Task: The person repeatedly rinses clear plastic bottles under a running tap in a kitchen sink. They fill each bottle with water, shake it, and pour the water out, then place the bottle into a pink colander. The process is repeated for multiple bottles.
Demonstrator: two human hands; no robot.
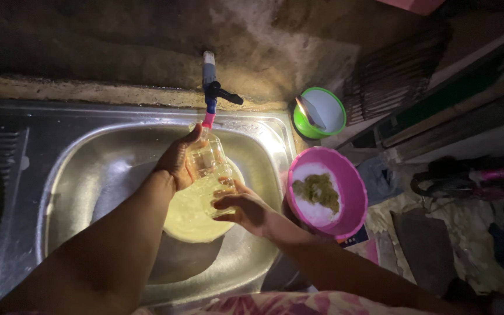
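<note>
Both hands grip a clear bottle (211, 169) under the tap (210, 87), over the sink (77, 169). L hand (177, 163) wraps the bottle's upper part near the neck, fingers curled round it. R hand (245, 209) pinches its base, thumb on top, fingers below. Bottle is tilted, mouth just at the spout. Beneath it a pale yellow bowl (191, 219) lies in the basin. R of the sink: pink bowl (354, 192) w/ greenish stuff, & further back a green cup (304, 125).
</note>
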